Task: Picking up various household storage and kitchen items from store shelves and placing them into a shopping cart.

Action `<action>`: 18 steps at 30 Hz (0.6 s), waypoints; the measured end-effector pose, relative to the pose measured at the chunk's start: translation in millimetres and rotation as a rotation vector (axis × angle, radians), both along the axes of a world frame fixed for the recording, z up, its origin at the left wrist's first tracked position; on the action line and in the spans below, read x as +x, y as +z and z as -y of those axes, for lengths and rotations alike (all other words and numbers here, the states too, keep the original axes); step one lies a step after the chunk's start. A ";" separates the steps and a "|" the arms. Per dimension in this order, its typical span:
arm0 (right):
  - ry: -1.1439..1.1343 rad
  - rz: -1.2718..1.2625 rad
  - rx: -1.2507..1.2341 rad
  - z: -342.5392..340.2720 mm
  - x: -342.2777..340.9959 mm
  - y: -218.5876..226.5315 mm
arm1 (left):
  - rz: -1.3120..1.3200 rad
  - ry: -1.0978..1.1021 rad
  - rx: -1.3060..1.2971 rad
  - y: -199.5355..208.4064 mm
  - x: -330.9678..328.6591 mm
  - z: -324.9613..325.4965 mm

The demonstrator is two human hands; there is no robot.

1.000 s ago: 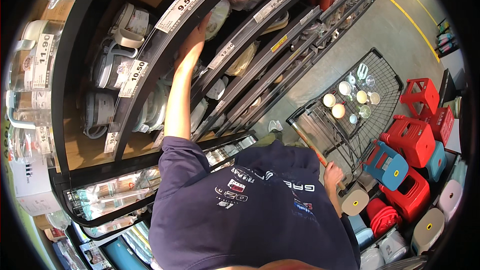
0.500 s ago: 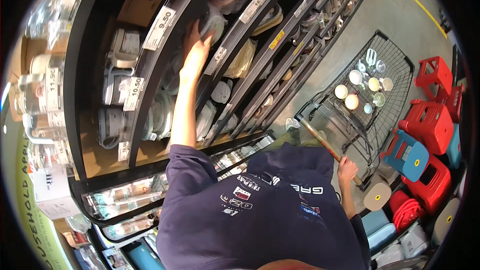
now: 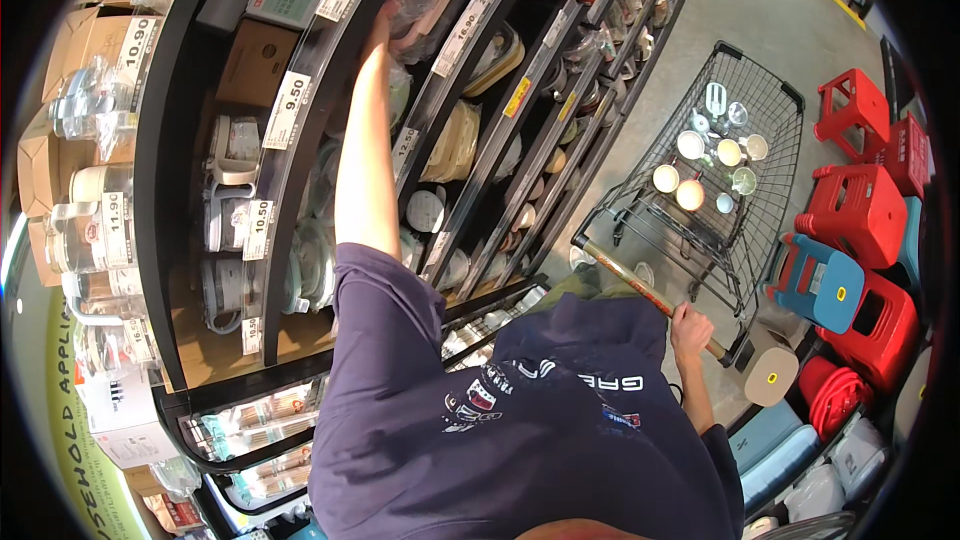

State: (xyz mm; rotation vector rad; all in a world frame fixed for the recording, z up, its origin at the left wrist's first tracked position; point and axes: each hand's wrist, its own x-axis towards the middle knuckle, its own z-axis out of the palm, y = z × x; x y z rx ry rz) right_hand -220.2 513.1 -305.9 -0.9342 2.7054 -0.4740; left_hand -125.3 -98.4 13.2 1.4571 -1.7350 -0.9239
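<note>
Head view: we see the left hand (image 3: pixel 392 2) reaching in over a shelf rail, where a pinkish container (image 3: pixel 432 18) in clear wrapping lies just beside the fingers, on their right. The rail and the wrapping hide much of that hand, so we cannot tell whether its fingers are spread or curled, nor whether they touch the container. Our right hand (image 3: pixel 690 331) has its fingers wrapped around the cart handle (image 3: pixel 640 290), near the handle's lower right end.

In the wire basket of the cart (image 3: pixel 768 202) we find a loose group of small vessels: a white cup (image 3: pixel 690 145), an orange-rimmed bowl (image 3: pixel 690 195), a greenish glass (image 3: pixel 743 180) and a light blue cup (image 3: pixel 724 203), with a white slotted piece (image 3: pixel 716 98) at their far side.

On the shelving, yellowish containers (image 3: pixel 454 145) lie together below and to the right of the pinkish one; we cannot make out anything inside them. To the left of our forearm stand a brown carton (image 3: pixel 256 62) and clear jugs with pale handles. Below these, a black wire rack (image 3: pixel 190 432) holds wrapped goods lying flat.
</note>
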 end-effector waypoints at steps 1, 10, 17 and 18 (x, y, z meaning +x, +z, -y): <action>0.001 0.004 0.013 0.0 0.4 0.3 | -0.049 -0.020 -0.007 -2.7 -0.9 0.7; 0.001 0.027 0.042 0.6 -1.6 -3.5 | -0.479 -0.151 -0.074 -16.4 11.7 -11.3; -0.013 0.046 0.025 -0.6 -1.4 -4.6 | -0.956 0.036 -0.293 -7.1 4.3 -72.8; -0.006 0.041 0.025 2.3 -2.6 -2.4 | -1.005 0.178 -0.322 -14.1 16.2 -60.6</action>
